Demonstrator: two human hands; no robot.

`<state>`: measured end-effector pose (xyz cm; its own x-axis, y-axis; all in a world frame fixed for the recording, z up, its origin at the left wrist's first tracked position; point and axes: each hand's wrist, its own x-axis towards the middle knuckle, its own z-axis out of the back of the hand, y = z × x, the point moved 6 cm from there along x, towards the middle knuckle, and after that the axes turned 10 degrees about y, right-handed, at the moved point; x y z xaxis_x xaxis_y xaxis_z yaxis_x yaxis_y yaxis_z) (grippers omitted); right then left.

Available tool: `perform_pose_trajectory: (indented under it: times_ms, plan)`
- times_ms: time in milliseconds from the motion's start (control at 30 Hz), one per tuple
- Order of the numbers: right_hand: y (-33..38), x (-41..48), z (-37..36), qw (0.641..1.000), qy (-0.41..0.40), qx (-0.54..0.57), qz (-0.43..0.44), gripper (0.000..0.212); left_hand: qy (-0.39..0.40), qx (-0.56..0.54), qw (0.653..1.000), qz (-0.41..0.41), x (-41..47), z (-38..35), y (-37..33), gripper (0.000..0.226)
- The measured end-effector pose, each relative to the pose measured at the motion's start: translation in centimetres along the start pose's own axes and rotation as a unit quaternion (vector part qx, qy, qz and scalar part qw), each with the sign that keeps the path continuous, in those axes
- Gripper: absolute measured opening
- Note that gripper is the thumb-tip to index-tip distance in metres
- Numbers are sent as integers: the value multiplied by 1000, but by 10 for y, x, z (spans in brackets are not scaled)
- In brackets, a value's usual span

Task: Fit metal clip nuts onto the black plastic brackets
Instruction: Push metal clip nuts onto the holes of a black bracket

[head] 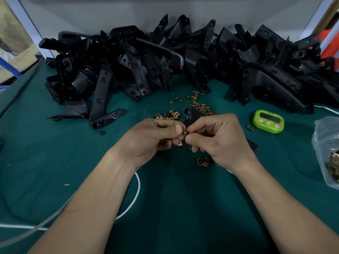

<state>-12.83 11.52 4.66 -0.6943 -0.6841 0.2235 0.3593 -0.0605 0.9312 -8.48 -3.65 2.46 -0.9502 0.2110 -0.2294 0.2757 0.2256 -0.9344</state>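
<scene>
My left hand [154, 136] and my right hand [216, 138] meet over the middle of the green mat. Between the two thumbs sits a brass clip nut [185, 132], pinched from both sides. A second clip nut [180, 143] shows just below my left fingers. My right hand also grips a black plastic bracket [191, 115], whose upper end sticks out past the fingers; its lower end [253, 145] shows behind the wrist. Loose clip nuts [203, 108] lie scattered just beyond the hands.
A big heap of black brackets [165, 57] fills the back of the mat. A green timer [268, 121] sits at the right, a plastic bag of clip nuts [328, 153] at the far right edge. A white cable [136, 189] loops under my left forearm.
</scene>
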Motion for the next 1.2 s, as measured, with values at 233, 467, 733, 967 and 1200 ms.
perform_pose_trajectory:
  times_ms: [233,467,733,967,1200]
  plan:
    - [-4,-3,1,995,-75,-42,-40,14,-89,-16,996,-27,5,1,-1,23]
    - [12,-5,1,987,-93,-133,2,19,-82,26,995,-42,1,4,-2,24]
    - [2,-3,3,1000,-25,9,0,11,1,-26,1000,-2,1,-4,3,23]
    - [-7,0,3,996,-10,88,-20,11,-7,-29,1000,3,4,-6,1,15]
    - [1,-5,7,984,-17,-172,-44,14,-134,13,990,-50,-4,22,-10,25]
